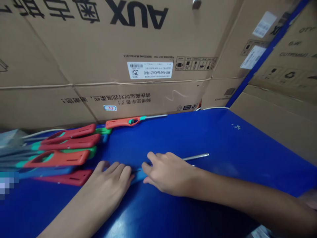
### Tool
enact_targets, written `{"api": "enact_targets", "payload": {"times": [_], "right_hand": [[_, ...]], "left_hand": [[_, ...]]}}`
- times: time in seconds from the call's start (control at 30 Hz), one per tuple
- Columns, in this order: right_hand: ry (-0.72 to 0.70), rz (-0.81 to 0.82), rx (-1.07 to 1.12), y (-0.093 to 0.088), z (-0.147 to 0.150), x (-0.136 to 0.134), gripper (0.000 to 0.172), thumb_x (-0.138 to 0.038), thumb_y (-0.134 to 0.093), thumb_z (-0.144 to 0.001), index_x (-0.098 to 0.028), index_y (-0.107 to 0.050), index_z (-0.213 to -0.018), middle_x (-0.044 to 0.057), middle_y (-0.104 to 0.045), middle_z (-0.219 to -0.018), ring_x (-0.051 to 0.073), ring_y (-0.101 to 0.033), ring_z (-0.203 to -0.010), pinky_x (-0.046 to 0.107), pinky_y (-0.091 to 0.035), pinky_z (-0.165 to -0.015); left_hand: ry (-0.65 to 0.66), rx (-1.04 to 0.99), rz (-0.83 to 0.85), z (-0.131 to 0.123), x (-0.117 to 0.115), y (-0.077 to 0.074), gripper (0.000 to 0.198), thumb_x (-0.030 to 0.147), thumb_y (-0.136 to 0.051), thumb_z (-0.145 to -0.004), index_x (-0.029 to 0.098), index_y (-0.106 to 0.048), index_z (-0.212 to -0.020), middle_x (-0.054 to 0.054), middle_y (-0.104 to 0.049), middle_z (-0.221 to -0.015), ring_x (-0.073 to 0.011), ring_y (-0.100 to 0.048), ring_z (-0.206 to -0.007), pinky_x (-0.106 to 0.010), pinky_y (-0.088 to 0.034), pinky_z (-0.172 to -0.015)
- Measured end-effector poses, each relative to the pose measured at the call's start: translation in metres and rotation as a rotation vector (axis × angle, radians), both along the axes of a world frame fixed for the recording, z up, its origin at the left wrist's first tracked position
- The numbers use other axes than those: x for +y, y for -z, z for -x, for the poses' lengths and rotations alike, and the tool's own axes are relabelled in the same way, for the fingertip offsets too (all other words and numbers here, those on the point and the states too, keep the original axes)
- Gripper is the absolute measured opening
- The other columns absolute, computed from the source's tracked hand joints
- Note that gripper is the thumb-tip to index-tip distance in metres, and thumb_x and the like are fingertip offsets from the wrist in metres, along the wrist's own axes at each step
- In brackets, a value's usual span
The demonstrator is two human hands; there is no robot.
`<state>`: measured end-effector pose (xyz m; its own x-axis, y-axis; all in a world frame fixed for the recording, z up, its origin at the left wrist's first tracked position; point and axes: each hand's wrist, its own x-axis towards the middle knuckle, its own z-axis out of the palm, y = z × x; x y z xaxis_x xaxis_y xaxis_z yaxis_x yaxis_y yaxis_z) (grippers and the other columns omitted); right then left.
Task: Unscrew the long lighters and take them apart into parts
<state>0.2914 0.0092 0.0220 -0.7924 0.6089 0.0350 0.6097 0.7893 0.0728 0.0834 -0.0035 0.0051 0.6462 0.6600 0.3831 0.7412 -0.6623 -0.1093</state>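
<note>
Blue tabletop (218,211), lighter (138,176) between left hand (111,178) and right hand (170,173)

Brown printed cardboard walls (104,43), glossy blue tabletop (235,145), pale reflected light (121,226)

Cardboard box (99,49) bearing upside-down AUX lettering (121,13) and a white label (150,70); blue tabletop (223,138) before it.

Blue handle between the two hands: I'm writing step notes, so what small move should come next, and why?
Perhaps steady the blue handle with the left grip and ease the right grip slightly aside, to uncover what it hides. Both are at the handle, leaving only a short stretch in sight, and the right one covers the near end of a metal rod.
</note>
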Motion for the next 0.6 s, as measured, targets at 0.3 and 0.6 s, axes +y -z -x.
{"api": "enact_targets", "payload": {"times": [0.3,0.6], "right_hand": [[0.043,-0.061,0.036,-0.001,0.003,-0.004,0.034,-0.04,-0.056,-0.093,-0.015,-0.059,-0.115,0.013,-0.061,-0.103,0.026,-0.066,-0.076,0.034,-0.049,-0.054],[-0.049,0.161,0.363,-0.022,-0.001,-0.006,0.02,-0.03,-0.047,-0.097,-0.018,-0.06,-0.108,0.004,-0.063,-0.091,0.018,-0.063,-0.079,0.028,-0.044,-0.064]], "left_hand": [[-0.033,-0.217,0.179,-0.001,-0.006,-0.004,0.035,0.022,-0.034,-0.1,0.019,-0.052,-0.07,0.002,-0.055,-0.061,-0.0151,-0.051,-0.055,-0.03,-0.036,-0.062],[-0.062,-0.711,0.611,-0.012,-0.02,0.0,0.031,0.031,-0.038,-0.101,0.021,-0.051,-0.075,0.003,-0.053,-0.066,-0.0128,-0.05,-0.062,-0.024,-0.041,-0.06]]}}
